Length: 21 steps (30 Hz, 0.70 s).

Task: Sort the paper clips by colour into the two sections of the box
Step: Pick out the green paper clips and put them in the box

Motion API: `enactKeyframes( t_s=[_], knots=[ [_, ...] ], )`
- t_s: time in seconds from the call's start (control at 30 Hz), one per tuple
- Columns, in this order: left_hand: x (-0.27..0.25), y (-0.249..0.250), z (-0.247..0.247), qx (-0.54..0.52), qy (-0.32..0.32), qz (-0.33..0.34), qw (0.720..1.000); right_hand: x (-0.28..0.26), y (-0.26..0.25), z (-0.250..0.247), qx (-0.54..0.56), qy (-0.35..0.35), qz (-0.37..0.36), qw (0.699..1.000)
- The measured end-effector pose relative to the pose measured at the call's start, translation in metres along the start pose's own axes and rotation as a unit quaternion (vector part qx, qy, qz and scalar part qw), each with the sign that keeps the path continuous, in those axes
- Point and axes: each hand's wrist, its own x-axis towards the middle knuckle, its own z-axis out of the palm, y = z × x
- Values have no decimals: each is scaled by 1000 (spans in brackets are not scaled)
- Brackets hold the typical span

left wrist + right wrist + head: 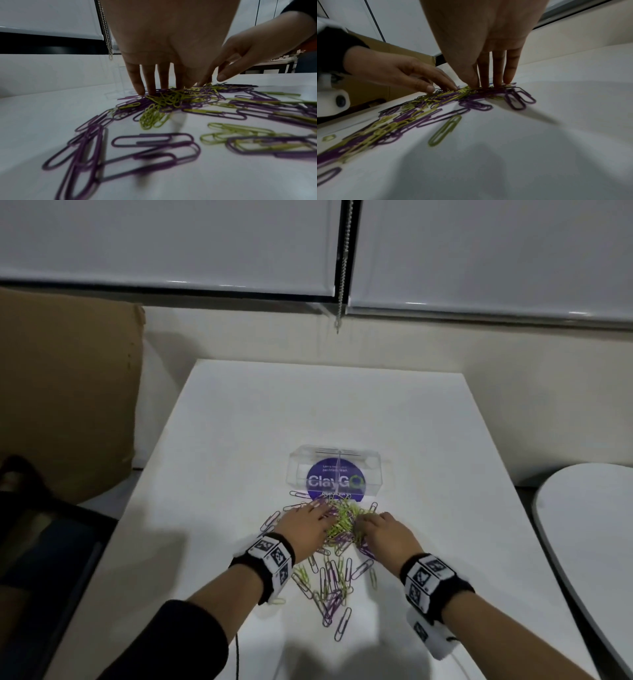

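A pile of purple and yellow-green paper clips (342, 522) lies on the white table (325, 412), just in front of a clear plastic box (337, 470) with a blue round label. More clips (330, 583) lie scattered nearer to me. My left hand (308, 522) rests on the pile's left side with spread, straight fingers (150, 81) touching the clips (171, 98). My right hand (380, 529) presses on the right side, its fingers (498, 70) pointing straight down into the clips (447, 96). Neither hand grips a clip.
A brown cardboard box (68, 392) stands left of the table, with a dark chair (41, 542) below it. A second white rounded table (589, 542) is at the right. A bead chain (344, 268) hangs from the blinds behind.
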Motion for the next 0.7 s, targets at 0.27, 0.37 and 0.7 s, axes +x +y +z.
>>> enactKeyframes(
  t_s=[0.27,0.37,0.7],
  knots=[
    [17,11,-14,30,38,19,999,11,-7,-11,34,29,8,999],
    [22,15,-14,55,21,5,998,7,-9,-10,74,4,33,997],
    [15,12,-12,29,23,15,999,0,3,-17,73,-28,19,997]
  ],
)
